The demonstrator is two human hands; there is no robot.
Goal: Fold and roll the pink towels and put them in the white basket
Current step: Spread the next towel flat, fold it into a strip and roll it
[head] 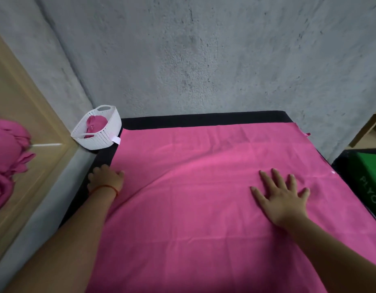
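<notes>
Two hands, one white basket and one spread pink towel are counted on a single dark table [182, 121], which is set against a grey wall [204, 60]. The spread towel [204, 218] is laid flat and covers nearly the whole tabletop; a dark border is left bare along the far and left edges.

The white basket [102, 137] is placed at the table's far left corner, just beside the towel's far left corner. One rolled pink towel [96, 123] is seen inside it; whether more are hidden below cannot be told. One heap of pink towels [7, 157] is seen at the left edge of the view, well apart from the table, and its pieces cannot be counted. One green box [368, 172] is seen to the right of the table.

The left hand [105, 178] is placed at the towel's left edge, with one red thread [106, 187] worn at the wrist. Its fingers [98, 172] are curled under and its thumb [119, 172] is laid against the cloth; whether the edge is actually pinched cannot be told.

The right hand [282, 199] is laid palm down on the right part of the towel. All five of its fingers [267, 180] are stretched straight and spread wide, pressed flat on the cloth, and nothing is held.
</notes>
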